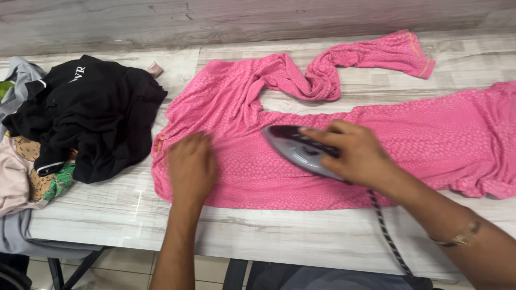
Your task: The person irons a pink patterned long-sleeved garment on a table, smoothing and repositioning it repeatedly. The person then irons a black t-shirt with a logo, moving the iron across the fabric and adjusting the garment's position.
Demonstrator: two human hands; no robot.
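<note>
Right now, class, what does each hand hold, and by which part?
The right hand grips the iron by its top handle. The left hand holds nothing; it lies flat on the pink garment.

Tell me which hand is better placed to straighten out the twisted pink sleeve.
Probably the left hand. It lies flat and free on the pink garment, below the twisted sleeve. The right hand is busy gripping the iron.

Single head view, looking steeply down, close over table (161,225)
</note>
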